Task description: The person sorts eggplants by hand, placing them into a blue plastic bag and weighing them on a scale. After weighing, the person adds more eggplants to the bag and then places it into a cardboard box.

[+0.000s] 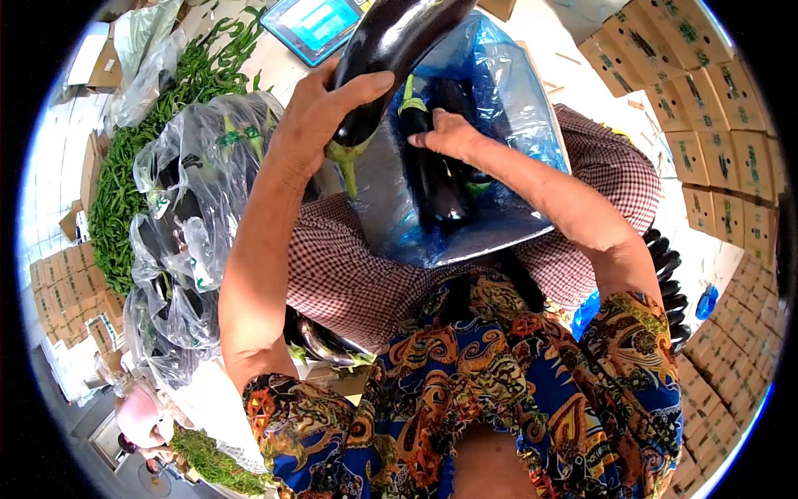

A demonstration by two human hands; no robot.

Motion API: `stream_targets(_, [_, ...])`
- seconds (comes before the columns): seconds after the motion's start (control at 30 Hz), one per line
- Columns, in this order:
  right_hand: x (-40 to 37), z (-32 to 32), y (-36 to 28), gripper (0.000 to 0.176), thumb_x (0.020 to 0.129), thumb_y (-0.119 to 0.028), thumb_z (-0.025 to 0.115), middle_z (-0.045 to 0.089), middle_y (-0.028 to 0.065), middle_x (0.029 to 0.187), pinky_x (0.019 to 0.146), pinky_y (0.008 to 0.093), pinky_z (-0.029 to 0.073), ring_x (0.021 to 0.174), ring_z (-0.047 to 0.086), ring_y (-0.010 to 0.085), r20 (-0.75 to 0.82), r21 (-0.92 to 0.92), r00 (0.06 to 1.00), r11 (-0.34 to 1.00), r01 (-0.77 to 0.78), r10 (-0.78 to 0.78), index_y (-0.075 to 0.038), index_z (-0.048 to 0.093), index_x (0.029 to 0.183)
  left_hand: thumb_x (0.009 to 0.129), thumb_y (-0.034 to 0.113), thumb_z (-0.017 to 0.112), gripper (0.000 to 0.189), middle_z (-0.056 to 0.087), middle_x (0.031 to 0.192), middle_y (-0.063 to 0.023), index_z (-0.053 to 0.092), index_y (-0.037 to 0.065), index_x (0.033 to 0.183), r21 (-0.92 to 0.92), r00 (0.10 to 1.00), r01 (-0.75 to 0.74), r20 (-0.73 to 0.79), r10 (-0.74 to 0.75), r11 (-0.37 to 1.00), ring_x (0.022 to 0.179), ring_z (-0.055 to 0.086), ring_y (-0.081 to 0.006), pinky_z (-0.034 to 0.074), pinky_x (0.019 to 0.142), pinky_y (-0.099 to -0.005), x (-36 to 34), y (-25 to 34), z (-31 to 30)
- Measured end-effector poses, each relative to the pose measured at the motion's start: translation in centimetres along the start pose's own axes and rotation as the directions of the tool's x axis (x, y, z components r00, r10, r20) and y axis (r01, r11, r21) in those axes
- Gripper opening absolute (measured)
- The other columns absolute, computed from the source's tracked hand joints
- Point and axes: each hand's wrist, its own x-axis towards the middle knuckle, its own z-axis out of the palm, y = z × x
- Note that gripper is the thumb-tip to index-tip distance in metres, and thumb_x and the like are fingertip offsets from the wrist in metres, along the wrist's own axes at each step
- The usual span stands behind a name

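Note:
My left hand [320, 112] is wrapped round a large, glossy dark eggplant [386, 58], its green stem end hanging below my palm. Between my legs stands a box lined with blue plastic [519, 100], with several eggplants lying inside. Reaching into it, my right hand [449, 135] has its fingers bent over a dark eggplant [436, 183] with a green stem; part of the grip is hidden.
A blue-framed scale with a lit screen [312, 27] stands beyond the box. To the left are clear bags of eggplants [187, 208] and a long heap of green peppers [120, 183]. Stacked cartons [706, 108] line the right. More eggplants [667, 274] lie behind my right arm. A person [141, 416] is at lower left.

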Motion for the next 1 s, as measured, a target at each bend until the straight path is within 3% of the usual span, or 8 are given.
stream_targets(0.07, [0.4, 0.7, 0.1, 0.087, 0.075, -0.049, 0.073, 0.054, 0.0297, 0.126, 0.100, 0.0393, 0.042, 0.121, 0.052, 0.0387, 0.063, 0.058, 0.996, 0.996, -0.070, 0.066, 0.011, 0.040, 0.129, 0.072, 0.041, 0.077, 0.059, 0.064, 0.089, -0.0066, 0.061, -0.003, 0.109, 0.004, 0.997, 0.079, 0.015, -0.079, 0.997, 0.075, 0.060, -0.0137, 0.049, 0.065, -0.0259, 0.1, -0.7, -0.5])
stream_targets(0.13, [0.5, 1.1, -0.1, 0.083, 0.074, -0.047, 0.075, 0.056, 0.0271, 0.124, 0.099, 0.0382, 0.043, 0.120, 0.053, 0.0361, 0.019, 0.103, 0.996, 0.991, -0.088, 0.087, 0.010, 0.043, 0.127, 0.072, 0.041, 0.077, 0.060, 0.064, 0.092, -0.0080, 0.061, -0.002, 0.111, 0.008, 0.987, 0.151, 0.054, -0.151, 0.989, 0.077, 0.061, -0.0139, 0.049, 0.068, -0.0269, -0.4, -0.4, -0.6])
stream_targets(0.33, [1.2, 0.7, 0.7, 0.082, 0.072, -0.029, 0.080, 0.056, 0.0206, 0.123, 0.096, 0.0364, 0.044, 0.114, 0.055, 0.0301, 0.138, 0.436, 0.987, 0.890, -0.135, 0.082, 0.008, 0.038, 0.132, 0.071, 0.041, 0.078, 0.062, 0.065, 0.094, -0.0083, 0.061, -0.003, 0.113, 0.036, 0.983, 0.148, 0.101, -0.151, 0.988, 0.081, 0.061, -0.0144, 0.048, 0.076, -0.0269, -0.6, -0.4, 0.2])
stream_targets(0.4, [1.0, 0.8, 1.1, 0.082, 0.072, -0.028, 0.079, 0.056, 0.0206, 0.124, 0.096, 0.0366, 0.044, 0.115, 0.054, 0.0296, 0.133, 0.451, 0.987, 0.881, -0.142, 0.091, 0.007, 0.037, 0.133, 0.075, 0.039, 0.075, 0.058, 0.064, 0.091, -0.0061, 0.059, -0.003, 0.112, 0.066, 0.990, 0.103, 0.085, -0.108, 0.993, 0.077, 0.059, -0.0124, 0.048, 0.070, -0.0255, -0.2, -1.1, 0.1])
stream_targets(0.57, [0.9, 1.2, 1.3, 0.081, 0.075, -0.027, 0.076, 0.054, 0.0205, 0.124, 0.095, 0.0376, 0.045, 0.114, 0.054, 0.0293, 0.121, 0.462, 0.986, 0.873, -0.158, 0.114, 0.005, 0.034, 0.136, 0.072, 0.040, 0.077, 0.063, 0.063, 0.093, -0.0075, 0.059, -0.003, 0.113, 0.050, 0.995, 0.087, 0.041, -0.089, 0.995, 0.080, 0.060, -0.0149, 0.048, 0.072, -0.0274, 0.1, -1.5, -0.4])
stream_targets(0.7, [1.0, 1.1, 1.0, 0.081, 0.077, -0.031, 0.075, 0.053, 0.0210, 0.127, 0.096, 0.0382, 0.044, 0.116, 0.052, 0.0300, 0.091, 0.316, 0.988, 0.937, -0.151, 0.128, 0.004, 0.033, 0.137, 0.069, 0.045, 0.077, 0.068, 0.064, 0.094, -0.0109, 0.060, -0.004, 0.113, 0.113, 0.995, 0.099, 0.018, -0.101, 0.989, 0.083, 0.061, -0.0181, 0.048, 0.075, -0.0299, 0.3, -1.8, -0.4])
stream_targets(0.93, [0.1, 0.1, 2.4, 0.089, 0.084, -0.043, 0.069, 0.053, 0.0188, 0.128, 0.091, 0.0354, 0.047, 0.111, 0.055, 0.0266, 0.220, 0.423, 0.971, 0.906, -0.007, -0.095, 0.004, 0.026, 0.145, 0.073, 0.045, 0.077, 0.062, 0.064, 0.093, -0.0095, 0.061, -0.003, 0.109, 0.153, 0.988, 0.084, 0.118, -0.102, 0.985, 0.082, 0.060, -0.0167, 0.048, 0.076, -0.0297, 0.9, -2.8, -0.1])
stream_targets(1.0, [-0.4, -0.5, 3.4, 0.085, 0.084, -0.043, 0.070, 0.059, 0.0169, 0.116, 0.082, 0.0332, 0.049, 0.099, 0.059, 0.0227, 0.169, 0.295, 0.980, 0.954, 0.048, -0.102, 0.005, 0.032, 0.142, 0.072, 0.047, 0.076, 0.064, 0.064, 0.093, -0.0097, 0.061, -0.003, 0.108, 0.181, 0.986, 0.096, 0.117, -0.119, 0.979, 0.081, 0.060, -0.0172, 0.048, 0.075, -0.0298, 0.9, -2.8, 0.0])
